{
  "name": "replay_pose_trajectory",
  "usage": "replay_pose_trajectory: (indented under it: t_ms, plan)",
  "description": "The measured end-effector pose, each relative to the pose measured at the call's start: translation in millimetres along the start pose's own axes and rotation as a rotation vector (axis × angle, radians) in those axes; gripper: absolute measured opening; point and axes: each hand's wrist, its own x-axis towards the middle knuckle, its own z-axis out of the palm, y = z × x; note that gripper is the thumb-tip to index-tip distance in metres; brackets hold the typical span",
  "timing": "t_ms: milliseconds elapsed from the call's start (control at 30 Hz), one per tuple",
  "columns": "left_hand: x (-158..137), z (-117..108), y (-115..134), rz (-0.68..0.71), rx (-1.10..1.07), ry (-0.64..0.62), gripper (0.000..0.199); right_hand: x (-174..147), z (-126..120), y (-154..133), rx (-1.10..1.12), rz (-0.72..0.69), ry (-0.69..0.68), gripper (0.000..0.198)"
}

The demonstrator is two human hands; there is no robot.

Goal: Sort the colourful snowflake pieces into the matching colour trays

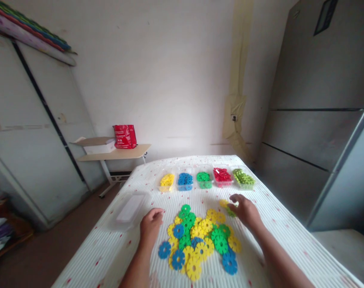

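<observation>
"What lies nearest?"

"A loose pile of flower-shaped discs, yellow, green and blue, spread on the worktop between the two forearms."

"And the left hand?"

"Just left of the pile, fingers loosely curled. I can't tell whether its grip has anything in it."

"The right hand?"

"Beyond the pile's right side. Its grip is slack, thumb and fingers parted, with a yellow disc and a lime disc right by the fingertips. Whether they touch, I can't tell."

"Further off?"

"A clear plastic lid or tray lies to the left. Behind it all, five clear tubs stand in a row: yellow, blue, green, red and lime pieces, left to right."

"Farthest?"

"A red bag, against the wall."
</observation>
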Motion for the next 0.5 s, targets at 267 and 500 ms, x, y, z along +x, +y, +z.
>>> replay_pose_trajectory:
  t_ms: [267, 500]
  plan:
    - [1, -2, 0, -0.013, 0.026, -0.023, 0.029, -6, -2, 13, -0.261, 0.13, -0.29, 0.047]
    - [6, -1, -10, -0.007, 0.062, -0.055, 0.029, 3, 2, 18, -0.234, 0.131, -0.303, 0.049]
